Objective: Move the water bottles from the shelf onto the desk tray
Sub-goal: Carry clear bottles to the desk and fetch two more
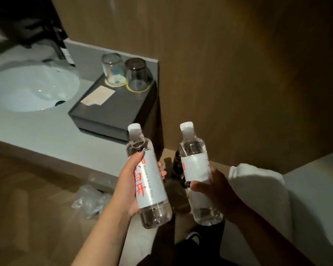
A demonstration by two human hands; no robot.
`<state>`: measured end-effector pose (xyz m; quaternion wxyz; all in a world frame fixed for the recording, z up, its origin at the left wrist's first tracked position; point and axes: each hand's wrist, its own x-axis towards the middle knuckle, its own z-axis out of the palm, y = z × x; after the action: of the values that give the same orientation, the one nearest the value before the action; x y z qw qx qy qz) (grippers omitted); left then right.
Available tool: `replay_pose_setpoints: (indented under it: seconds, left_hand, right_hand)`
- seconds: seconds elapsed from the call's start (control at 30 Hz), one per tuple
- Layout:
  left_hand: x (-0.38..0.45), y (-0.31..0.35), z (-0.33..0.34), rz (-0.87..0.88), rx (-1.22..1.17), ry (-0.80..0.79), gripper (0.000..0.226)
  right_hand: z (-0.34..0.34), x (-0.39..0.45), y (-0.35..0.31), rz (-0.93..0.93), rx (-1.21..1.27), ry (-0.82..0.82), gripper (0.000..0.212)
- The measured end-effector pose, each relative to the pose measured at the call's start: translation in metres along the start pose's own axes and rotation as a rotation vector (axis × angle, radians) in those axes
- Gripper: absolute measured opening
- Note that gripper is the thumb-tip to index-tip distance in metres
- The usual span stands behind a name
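My left hand grips a clear water bottle with a white cap and a white label with red characters, held upright and slightly tilted. My right hand grips a second water bottle of the same kind around its white label. Both bottles hang in the air below and in front of a dark grey tray that rests on the grey counter. The tray holds two upturned glasses at its far end and a small card.
A white basin is sunk in the counter left of the tray. A wooden wall panel rises behind. A white towel lies at the right. Crumpled clear plastic sits on the wooden floor.
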<state>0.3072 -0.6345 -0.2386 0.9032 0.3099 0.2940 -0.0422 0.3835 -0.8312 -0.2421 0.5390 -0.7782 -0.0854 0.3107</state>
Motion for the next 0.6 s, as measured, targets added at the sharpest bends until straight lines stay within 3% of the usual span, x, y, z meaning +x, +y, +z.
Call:
replay_pose_setpoints:
  seconds: [0.23, 0.6]
  left_hand:
    - [-0.074, 0.059, -0.109, 0.030, -0.002, 0.108, 0.042]
    - [-0.146, 0.114, -0.224, 0.145, -0.090, 0.341, 0.046]
  right_hand:
    - [0.141, -0.010, -0.026, -0.016, 0.110, -0.117, 0.036]
    - [0.290, -0.002, -0.070, -0.044, 0.032, -0.328, 0.045]
